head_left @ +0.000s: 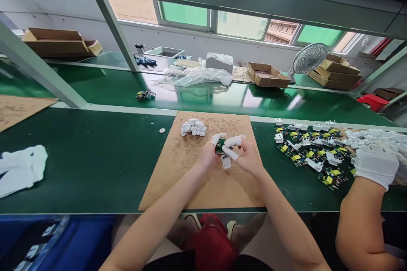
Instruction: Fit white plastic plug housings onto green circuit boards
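Over a brown cardboard sheet (178, 178), both my hands hold one small green circuit board (220, 146) with a white plastic housing (226, 161) hanging below it. White covers sit on several of my fingertips. My left hand (210, 152) grips the board's left side. From the right, the thumb and fingers of my right hand (246, 152) pinch the board; its far edge is hidden by them. Just beyond my left hand, a pile of small white plastic caps (193, 127) lies on the cardboard.
Several circuit boards (313, 152) with white housings cover the right side. A co-worker's gloved hand (375, 165) reaches there beside white parts (378, 139). A white glove (23, 169) lies left. Behind are a green conveyor belt (117, 93), an open carton (267, 75) and a fan (309, 58).
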Action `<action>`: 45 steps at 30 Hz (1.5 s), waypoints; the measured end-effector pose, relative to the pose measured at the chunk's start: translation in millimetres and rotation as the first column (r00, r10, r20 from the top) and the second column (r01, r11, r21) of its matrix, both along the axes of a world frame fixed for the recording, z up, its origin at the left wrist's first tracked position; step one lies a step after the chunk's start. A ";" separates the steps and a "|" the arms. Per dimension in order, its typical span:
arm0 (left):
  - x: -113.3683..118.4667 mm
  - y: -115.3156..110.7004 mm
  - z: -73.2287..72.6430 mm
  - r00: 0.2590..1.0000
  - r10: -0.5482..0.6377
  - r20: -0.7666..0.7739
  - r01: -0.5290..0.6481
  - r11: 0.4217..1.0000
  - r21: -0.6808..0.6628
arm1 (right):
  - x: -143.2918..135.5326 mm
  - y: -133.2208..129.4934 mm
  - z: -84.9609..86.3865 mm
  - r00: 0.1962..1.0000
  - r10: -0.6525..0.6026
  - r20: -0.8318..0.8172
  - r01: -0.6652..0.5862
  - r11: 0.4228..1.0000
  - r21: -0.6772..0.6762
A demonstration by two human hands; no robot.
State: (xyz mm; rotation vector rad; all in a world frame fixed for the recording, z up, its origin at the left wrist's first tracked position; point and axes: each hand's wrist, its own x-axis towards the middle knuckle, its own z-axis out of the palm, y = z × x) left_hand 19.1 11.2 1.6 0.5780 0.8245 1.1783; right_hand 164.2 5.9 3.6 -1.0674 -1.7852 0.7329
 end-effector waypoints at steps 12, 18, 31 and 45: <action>5.0 -8.3 -3.0 0.997 -0.026 0.078 0.013 0.984 0.175 | -5.5 6.6 -7.9 0.942 0.032 -0.334 -0.164 0.913 -0.374; 5.5 -11.3 -4.0 0.996 -0.057 0.062 0.043 0.976 0.215 | -11.3 5.2 -5.8 0.937 -0.035 -0.349 -0.088 0.940 -0.330; 3.8 -7.4 -7.1 0.961 0.126 -0.245 -0.036 0.939 0.342 | -1.7 6.6 -3.6 0.944 -0.074 -0.320 -0.049 0.932 -0.359; -3.1 -11.0 -10.5 0.880 0.114 -0.461 0.089 0.914 0.396 | -4.4 2.2 -3.1 0.912 -0.012 -0.411 -0.110 0.956 -0.271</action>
